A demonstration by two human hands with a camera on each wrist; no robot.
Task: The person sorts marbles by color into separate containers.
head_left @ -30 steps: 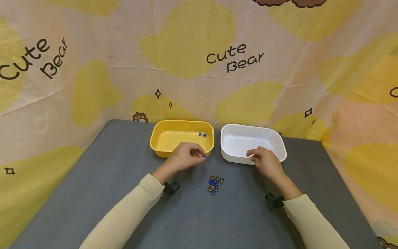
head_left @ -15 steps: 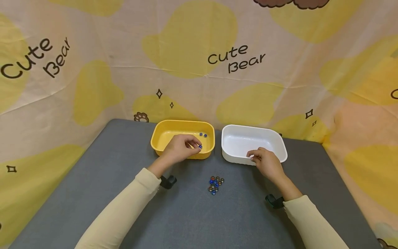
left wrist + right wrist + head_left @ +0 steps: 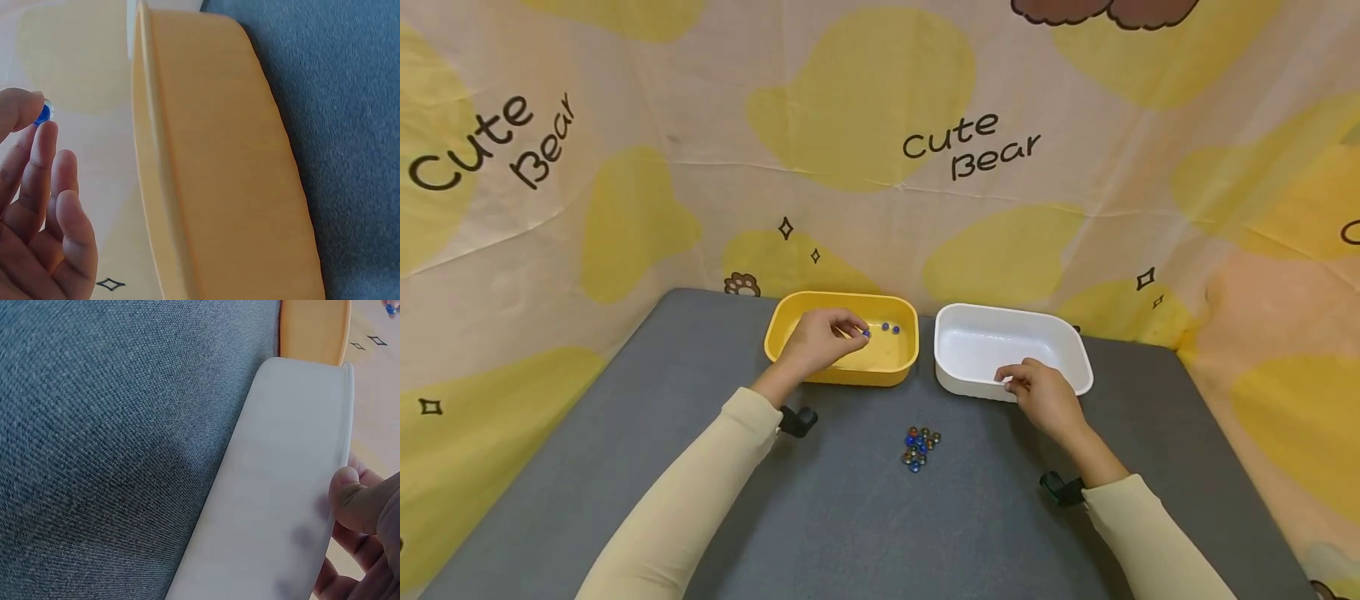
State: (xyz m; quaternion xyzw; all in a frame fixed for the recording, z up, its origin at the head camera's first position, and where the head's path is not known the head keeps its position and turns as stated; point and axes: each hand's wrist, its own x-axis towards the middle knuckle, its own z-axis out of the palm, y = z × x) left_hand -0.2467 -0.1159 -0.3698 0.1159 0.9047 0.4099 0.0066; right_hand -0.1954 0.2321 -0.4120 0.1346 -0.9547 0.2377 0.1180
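Two blue marbles (image 3: pixel 896 330): inside yellow tub (image 3: pixel 859 377)
Left hand (image 3: pixel 822 338): fingertips pinch another marble (image 3: pixel 45 113) over it
Right hand (image 3: pixel 1048 400): curled, gripping white tub (image 3: pixel 973 342) at rim

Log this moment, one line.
left hand: pinches blue marble over yellow tray; right hand: holds white tray at near rim; in yellow tray: two blue marbles; table: marble pile

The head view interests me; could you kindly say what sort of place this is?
Probably a makeshift indoor tabletop work corner, perhaps for recording: printed cloth rises behind and on both sides of a grey table, which bears a small cluster of marbles.
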